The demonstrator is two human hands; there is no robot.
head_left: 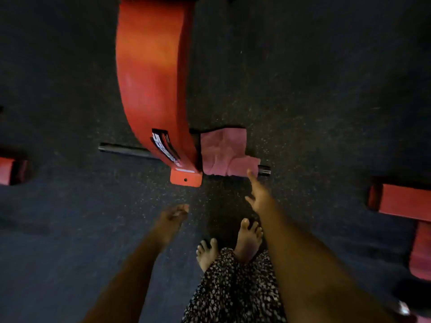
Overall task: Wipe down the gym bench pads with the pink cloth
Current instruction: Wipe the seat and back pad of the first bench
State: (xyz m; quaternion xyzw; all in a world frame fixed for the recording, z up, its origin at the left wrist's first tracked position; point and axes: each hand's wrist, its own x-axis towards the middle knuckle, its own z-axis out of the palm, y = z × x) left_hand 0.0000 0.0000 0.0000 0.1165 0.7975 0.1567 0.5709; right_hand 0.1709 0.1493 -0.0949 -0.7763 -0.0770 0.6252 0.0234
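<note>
The long red bench pad (149,78) runs away from the person over the dark speckled floor (314,101), ending in a red frame stub (185,179) at its near end. A black crossbar (123,150) lies on the floor under that end. The pink cloth (221,152) is draped over the bar, crumpled, just beside the pad's right edge. The right hand (258,194) is stretched toward it with fingers straight, grasping nothing, its forefinger at the cloth's near edge; I cannot tell if it touches. The left hand (173,214) hangs slack and empty, fingers loosely bent, well apart from the cloth. Below are two bare feet (248,238) and a spotted garment (233,287). More red pads (405,201) sit at the right.
</note>
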